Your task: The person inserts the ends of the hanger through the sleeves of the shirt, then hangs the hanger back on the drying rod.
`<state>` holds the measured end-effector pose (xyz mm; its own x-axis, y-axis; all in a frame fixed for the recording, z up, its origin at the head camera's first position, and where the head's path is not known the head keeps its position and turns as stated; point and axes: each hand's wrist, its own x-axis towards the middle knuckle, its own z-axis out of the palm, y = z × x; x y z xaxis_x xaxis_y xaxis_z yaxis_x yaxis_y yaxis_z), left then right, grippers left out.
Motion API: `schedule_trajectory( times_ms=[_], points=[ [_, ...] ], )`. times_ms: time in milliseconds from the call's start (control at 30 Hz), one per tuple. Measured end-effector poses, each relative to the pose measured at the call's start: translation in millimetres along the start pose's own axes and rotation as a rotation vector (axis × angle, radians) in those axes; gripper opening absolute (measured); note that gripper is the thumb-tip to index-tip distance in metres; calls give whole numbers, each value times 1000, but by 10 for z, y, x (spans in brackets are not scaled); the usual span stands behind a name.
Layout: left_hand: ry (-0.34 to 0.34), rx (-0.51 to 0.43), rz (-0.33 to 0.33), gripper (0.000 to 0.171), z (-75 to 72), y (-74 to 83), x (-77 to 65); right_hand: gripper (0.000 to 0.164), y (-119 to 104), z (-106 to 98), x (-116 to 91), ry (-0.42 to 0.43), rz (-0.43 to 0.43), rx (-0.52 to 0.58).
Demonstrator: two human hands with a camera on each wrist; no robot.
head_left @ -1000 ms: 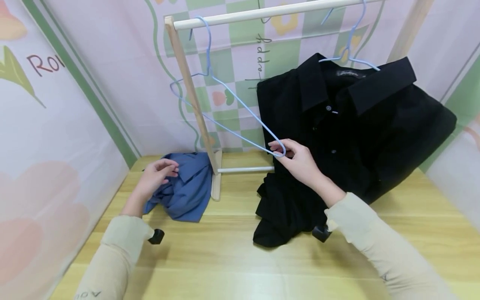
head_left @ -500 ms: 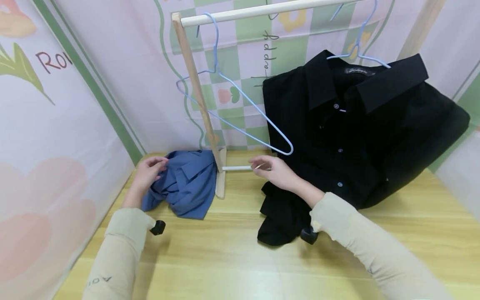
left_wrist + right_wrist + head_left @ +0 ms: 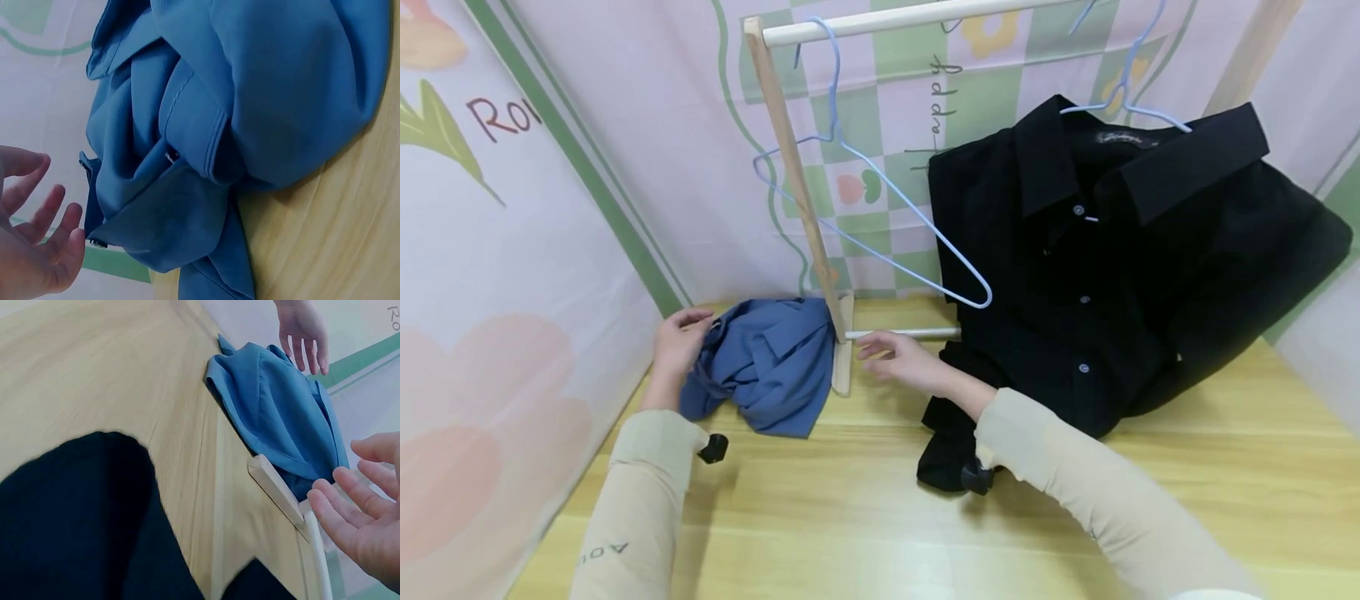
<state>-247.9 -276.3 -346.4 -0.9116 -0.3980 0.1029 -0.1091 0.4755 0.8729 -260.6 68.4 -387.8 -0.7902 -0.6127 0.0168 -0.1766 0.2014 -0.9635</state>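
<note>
A crumpled blue garment (image 3: 767, 358) lies on the wooden table at the foot of the rack's left post. My left hand (image 3: 681, 346) is at its left edge, fingers loosely bent; in the left wrist view the hand (image 3: 40, 231) shows a gap between fingertips and the blue cloth (image 3: 181, 125). My right hand (image 3: 898, 360) hovers in front of the rack's lower bar, fingers relaxed and holding nothing. In the right wrist view its spread fingers (image 3: 350, 506) point toward the blue garment (image 3: 275, 406). An empty light blue hanger (image 3: 917, 218) hangs from the rail above.
A black button shirt (image 3: 1120, 275) hangs on another blue hanger (image 3: 1126, 96) at the right, its sleeve (image 3: 943, 450) trailing on the table (image 3: 820, 517). The rack's wooden post (image 3: 793, 179) stands between the blue garment and the lower bar (image 3: 917, 333). Patterned cloth walls enclose the back and left.
My right hand has let go of the blue hanger's corner and moved left and down. The left hand has shifted slightly left, from over the blue garment to its edge.
</note>
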Motion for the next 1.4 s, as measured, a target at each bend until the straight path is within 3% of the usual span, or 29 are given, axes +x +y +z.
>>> schedule_trajectory(
  times_ms=[300,400,533,700,967,1400],
  points=[
    [5,-30,-67,68,-71,-35,35,58,-73,160,173,22,76,206],
    [-74,-22,-105,72,-80,-75,40,60,-95,238,224,52,99,297],
    [-227,3,-115,77,-71,-121,43,63,-91,346,280,48,122,365],
    [-344,47,-96,87,-21,-148,57,70,-69,452,333,29,142,370],
    [-451,77,-118,89,50,-187,50,73,-28,638,373,8,180,401],
    [-481,107,-121,83,77,-251,32,78,-26,765,428,-81,245,350]
  ],
)
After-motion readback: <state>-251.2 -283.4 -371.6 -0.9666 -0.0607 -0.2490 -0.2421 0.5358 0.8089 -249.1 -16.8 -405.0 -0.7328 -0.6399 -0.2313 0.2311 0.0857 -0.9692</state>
